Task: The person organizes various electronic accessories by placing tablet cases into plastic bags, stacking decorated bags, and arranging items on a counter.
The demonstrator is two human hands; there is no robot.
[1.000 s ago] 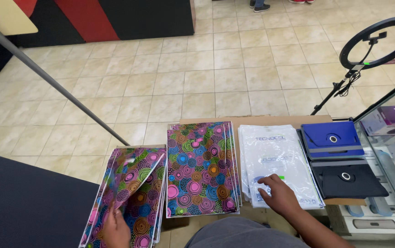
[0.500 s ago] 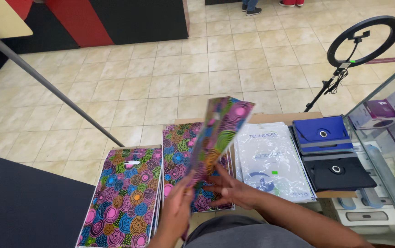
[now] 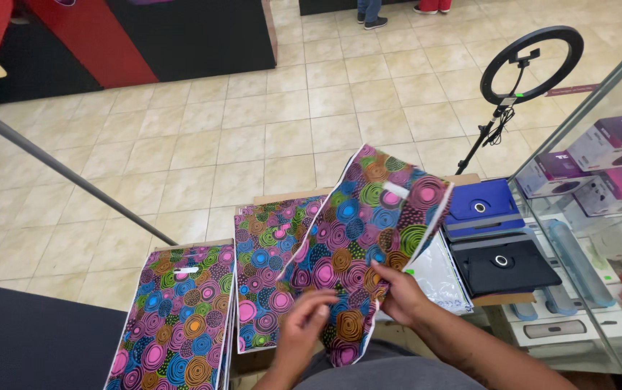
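Note:
A bag with a bright pattern of coloured circles (image 3: 369, 231) is lifted off the table and tilted up to the right. My right hand (image 3: 398, 292) grips its lower right edge. My left hand (image 3: 304, 325) touches its lower left part with the fingers spread on it. Beneath it lies a second stack of the same patterned bags (image 3: 268, 274). A third stack (image 3: 177, 318) lies to the left. A white plastic bag (image 3: 437, 278) lies flat behind my right hand, mostly covered by the lifted bag.
A blue tablet case (image 3: 481, 206) and a black one (image 3: 502, 263) lie at the right. A glass display case (image 3: 600, 195) holds purple boxes. A ring light on a stand (image 3: 528, 65) rises behind. A grey pole (image 3: 65, 170) crosses the tiled floor.
Both hands have raised the patterned bag off the middle stack and turned it flatter toward me, moving it right over the white bag. A second ago my hands rested on separate stacks.

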